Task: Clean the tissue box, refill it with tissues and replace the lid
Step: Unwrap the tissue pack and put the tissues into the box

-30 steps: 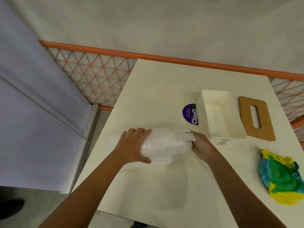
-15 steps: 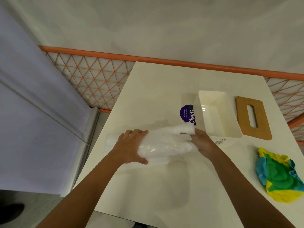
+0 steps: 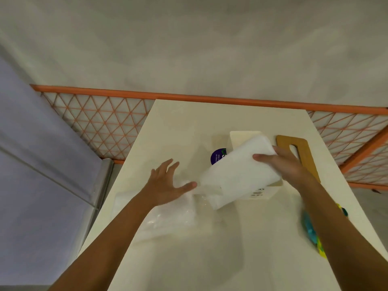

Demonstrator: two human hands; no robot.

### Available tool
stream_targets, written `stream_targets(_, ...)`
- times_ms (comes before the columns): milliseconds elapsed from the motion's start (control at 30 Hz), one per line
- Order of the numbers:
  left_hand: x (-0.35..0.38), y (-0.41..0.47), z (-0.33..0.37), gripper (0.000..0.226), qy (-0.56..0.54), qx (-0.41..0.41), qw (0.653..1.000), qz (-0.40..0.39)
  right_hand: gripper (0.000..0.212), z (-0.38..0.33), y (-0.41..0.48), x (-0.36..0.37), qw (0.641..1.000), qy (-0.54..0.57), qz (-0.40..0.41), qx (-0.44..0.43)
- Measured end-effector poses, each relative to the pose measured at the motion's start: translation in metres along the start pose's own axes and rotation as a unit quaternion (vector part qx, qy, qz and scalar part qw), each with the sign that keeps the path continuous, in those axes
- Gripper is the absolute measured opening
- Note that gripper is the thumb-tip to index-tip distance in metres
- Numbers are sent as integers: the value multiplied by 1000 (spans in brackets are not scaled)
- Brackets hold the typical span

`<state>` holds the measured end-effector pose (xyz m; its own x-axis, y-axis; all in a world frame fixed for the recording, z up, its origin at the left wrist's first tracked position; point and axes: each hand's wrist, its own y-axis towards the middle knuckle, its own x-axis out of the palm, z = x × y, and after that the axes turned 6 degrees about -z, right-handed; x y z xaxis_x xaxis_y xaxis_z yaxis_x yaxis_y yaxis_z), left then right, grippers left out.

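Observation:
My right hand grips a white stack of tissues, holding it tilted above the white tissue box. The stack hides most of the box; only its far rim and near wall show. My left hand hovers with fingers spread over the emptied clear plastic wrapper lying on the table. The wooden lid with its slot lies flat to the right of the box, partly behind my right hand.
A purple round sticker sits on the cream table left of the box. A blue, green and yellow cloth lies at the right, partly under my right forearm. An orange lattice railing runs behind the table.
My right hand has pulled the tissue stack out of the wrapper and lifted it right, over the box. My left hand has let go and opened; the wrapper lies flat.

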<state>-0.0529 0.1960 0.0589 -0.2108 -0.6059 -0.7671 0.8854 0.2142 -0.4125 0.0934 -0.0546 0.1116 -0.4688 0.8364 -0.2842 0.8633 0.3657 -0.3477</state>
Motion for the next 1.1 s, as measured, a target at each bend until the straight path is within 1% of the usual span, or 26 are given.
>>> stream_targets(67, -2, 9, 27, 85, -163, 7, 986, 16, 31, -8, -1, -17, 1000, 15, 15, -4)
stream_targets(100, -2, 15, 42, 79, -229, 7, 973, 15, 39, -12, -2, -27, 999, 25, 25, -6)
stream_targets(167, -2, 27, 65, 77, -343, -7, 939, -11, 45, -17, -2, -40, 999, 40, 36, -10)
stream_targets(200, -1, 34, 74, 78, -393, -17, 919, -26, 43, -19, -3, -46, 998, 51, 39, -17)
stream_targets(233, 0, 42, 83, 72, -432, -26, 901, -36, 39, -21, -4, -51, 997, 66, 40, -26)
stream_targets(300, 2, 50, 100, 34, -482, -24, 874, -55, 32, -23, -4, -60, 994, 94, 44, -33)
stream_targets(333, 4, 54, 106, 24, -504, -19, 861, -67, 28, -25, -4, -63, 993, 107, 43, -34)
stream_targets(400, 10, 57, 117, 21, -543, -14, 834, -99, 19, -26, -2, -67, 988, 145, 35, -34)
stream_targets(433, 12, 58, 121, 21, -565, -2, 817, -115, 19, -26, -2, -69, 986, 162, 31, -33)
stream_targets(500, 15, 59, 126, 26, -596, 26, 791, -136, 27, -22, 1, -69, 987, 157, 24, -23)
stream_targets(533, 15, 61, 128, 31, -598, 37, 789, -138, 30, -20, 3, -69, 990, 137, 17, -14)
stream_targets(567, 15, 63, 128, 35, -596, 47, 791, -133, 30, -17, 4, -68, 993, 119, 10, -3)
stream_targets(633, 13, 67, 129, 46, -568, 62, 813, -111, 27, -9, 9, -67, 995, 99, 9, 12)
stream_targets(733, 9, 76, 127, 69, -513, 39, 854, -79, 23, -1, 18, -66, 995, 97, 27, 15)
stream_targets(800, 5, 83, 128, 77, -476, 14, 877, -60, 23, 2, 23, -67, 994, 105, 28, 30)
stream_targets(867, -4, 89, 128, 76, -431, -3, 901, -42, 17, 4, 25, -68, 992, 119, 18, 42)
stream_targets(933, -16, 95, 132, 67, -374, -6, 926, -38, 15, 7, 27, -70, 989, 147, -2, 34)
stream_targets(1000, -30, 104, 137, 52, -316, 4, 948, -32, 17, 10, 31, -71, 985, 168, -16, 23)
stream_targets(1100, -53, 116, 150, 48, -223, 45, 974, -26, 18, 14, 34, -70, 986, 167, -11, 26)
